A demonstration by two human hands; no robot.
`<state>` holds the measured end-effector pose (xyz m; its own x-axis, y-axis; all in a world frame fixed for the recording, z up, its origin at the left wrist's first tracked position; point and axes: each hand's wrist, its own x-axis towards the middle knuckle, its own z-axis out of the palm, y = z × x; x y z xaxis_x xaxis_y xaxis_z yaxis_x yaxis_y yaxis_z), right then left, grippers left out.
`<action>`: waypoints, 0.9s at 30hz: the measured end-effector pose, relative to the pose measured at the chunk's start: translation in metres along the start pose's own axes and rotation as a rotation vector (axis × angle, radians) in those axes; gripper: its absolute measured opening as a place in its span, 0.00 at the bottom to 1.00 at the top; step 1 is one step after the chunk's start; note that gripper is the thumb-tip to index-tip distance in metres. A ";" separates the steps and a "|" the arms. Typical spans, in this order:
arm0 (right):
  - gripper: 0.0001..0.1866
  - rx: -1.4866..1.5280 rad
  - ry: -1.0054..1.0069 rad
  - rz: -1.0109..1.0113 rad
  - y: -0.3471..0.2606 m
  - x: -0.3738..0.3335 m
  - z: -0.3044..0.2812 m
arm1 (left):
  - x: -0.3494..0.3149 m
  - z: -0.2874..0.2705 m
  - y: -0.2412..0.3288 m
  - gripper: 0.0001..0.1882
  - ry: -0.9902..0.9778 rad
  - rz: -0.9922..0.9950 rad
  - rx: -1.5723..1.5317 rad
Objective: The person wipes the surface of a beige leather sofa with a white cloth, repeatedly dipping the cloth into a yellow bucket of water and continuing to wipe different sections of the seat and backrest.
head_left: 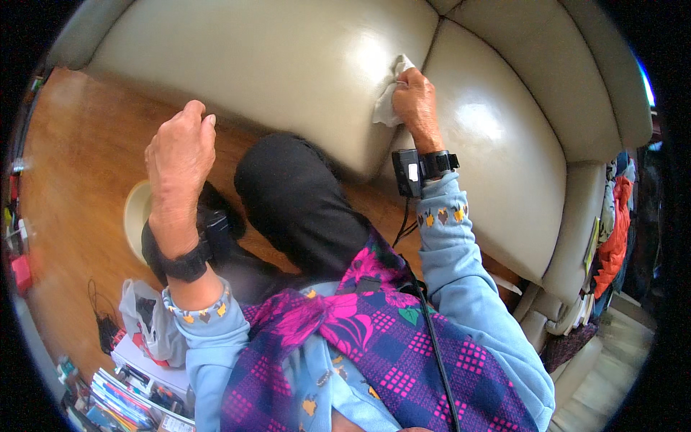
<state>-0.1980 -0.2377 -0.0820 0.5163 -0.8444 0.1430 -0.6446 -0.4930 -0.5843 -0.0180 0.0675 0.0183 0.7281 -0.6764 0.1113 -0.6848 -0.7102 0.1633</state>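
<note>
My right hand [415,101] presses a crumpled white cloth [389,97] against the seat of a beige leather sofa [288,65], right beside the seam between two cushions. A black device is strapped to that wrist. My left hand [180,155] hovers over the wooden floor near the sofa's front edge, fingers curled loosely, holding nothing. It also wears a black wrist strap. My knee in dark trousers [295,194] rests against the sofa front.
The wooden floor [79,158] spreads to the left. A plastic bag [147,320] and a stack of magazines [126,399] lie at the lower left. Clothes, one orange [615,237], hang at the sofa's right end.
</note>
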 end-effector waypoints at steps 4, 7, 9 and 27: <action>0.11 0.088 -0.138 -0.098 -0.018 -0.020 -0.010 | 0.006 0.004 0.008 0.10 -0.010 0.022 -0.001; 0.10 0.108 -0.162 -0.196 -0.031 -0.047 -0.008 | 0.010 0.007 0.013 0.10 0.004 0.049 -0.026; 0.09 0.199 -0.214 -0.169 -0.037 -0.064 -0.007 | 0.012 0.010 0.016 0.10 0.010 0.056 -0.028; 0.12 0.043 0.002 0.143 0.011 0.067 -0.004 | -0.003 -0.007 -0.021 0.12 0.003 -0.112 -0.033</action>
<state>-0.1728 -0.3007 -0.0754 0.4197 -0.9058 0.0578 -0.6863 -0.3584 -0.6328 -0.0056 0.0855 0.0214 0.8001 -0.5925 0.0937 -0.5978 -0.7745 0.2069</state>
